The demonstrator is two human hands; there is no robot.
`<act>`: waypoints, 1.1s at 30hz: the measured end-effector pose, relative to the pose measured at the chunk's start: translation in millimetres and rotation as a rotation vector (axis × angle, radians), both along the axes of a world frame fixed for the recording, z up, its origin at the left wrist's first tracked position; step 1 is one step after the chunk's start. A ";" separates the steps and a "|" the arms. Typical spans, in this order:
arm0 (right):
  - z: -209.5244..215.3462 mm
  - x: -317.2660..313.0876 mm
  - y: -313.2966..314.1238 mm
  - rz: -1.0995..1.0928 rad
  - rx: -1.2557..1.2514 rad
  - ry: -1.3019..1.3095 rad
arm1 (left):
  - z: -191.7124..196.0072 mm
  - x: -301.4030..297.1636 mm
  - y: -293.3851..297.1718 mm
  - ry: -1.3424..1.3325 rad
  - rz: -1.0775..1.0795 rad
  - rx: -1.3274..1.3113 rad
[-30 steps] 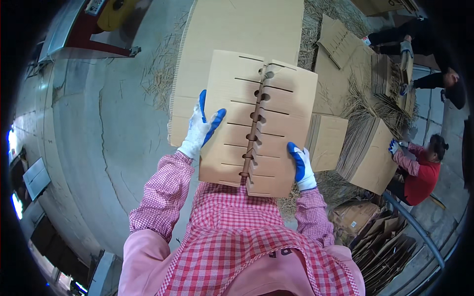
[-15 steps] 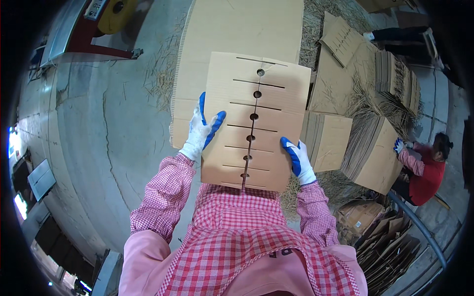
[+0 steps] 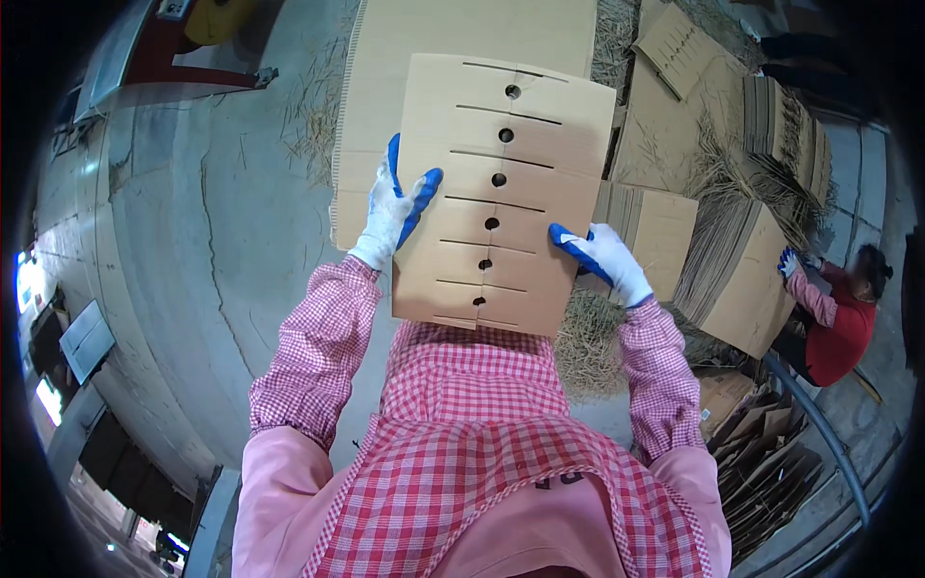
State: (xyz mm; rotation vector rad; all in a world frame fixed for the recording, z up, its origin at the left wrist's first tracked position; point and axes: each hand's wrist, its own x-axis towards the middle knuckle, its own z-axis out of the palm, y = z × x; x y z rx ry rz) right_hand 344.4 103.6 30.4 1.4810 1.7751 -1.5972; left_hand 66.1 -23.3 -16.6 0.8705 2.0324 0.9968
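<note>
Between my hands is a tan cardboard sheet point(image 3: 525, 231) with a row of round holes down its middle and narrow slots crossing that line. My left hand point(image 3: 390, 214), in a white glove with blue fingers, grips its left edge, thumb on top. At the right edge, my gloved right hand point(image 3: 612, 258) pinches the sheet with its blue thumb on top; its other fingers are partly hidden. The sheet's near end reaches my checked apron. Beyond it lies a large flat cardboard piece point(image 3: 472, 29), partly covered by the sheet in this view.
To the right stand cardboard stacks point(image 3: 742, 270), with straw-like scraps point(image 3: 718, 144) strewn around. A co-worker in red point(image 3: 838, 337) touches one stack with gloved hands. A grey pipe point(image 3: 819, 433) runs at lower right. A red-framed machine point(image 3: 145, 87) stands at far left.
The sheet and both hands have shifted away from my body. The dark gap along the sheet's middle has mostly closed. My right hand has swung outward at the wrist.
</note>
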 end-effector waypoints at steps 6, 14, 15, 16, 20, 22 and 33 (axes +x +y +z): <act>0.9 -7.1 14.1 0.219 0.055 -0.134 | -2.0 0.0 0.2 -0.004 0.001 0.010; 22.8 -22.5 10.9 0.463 0.217 -0.350 | 8.5 4.1 2.5 -0.073 0.000 0.042; 27.1 -27.0 8.0 0.515 0.310 -0.374 | 7.5 2.6 1.7 -0.075 -0.012 0.046; 32.7 -32.5 11.3 0.561 0.218 -0.456 | 6.3 1.3 1.1 -0.061 -0.012 0.047; 25.3 -26.1 10.1 0.641 0.477 -0.385 | 3.5 3.4 3.4 -0.037 -0.031 0.110; 5.5 -14.3 12.0 0.537 0.450 -0.398 | 15.1 14.3 6.1 -0.188 -0.006 0.132; -21.3 -3.9 -12.6 -0.199 0.114 0.128 | -1.6 4.7 -1.3 0.014 -0.042 0.144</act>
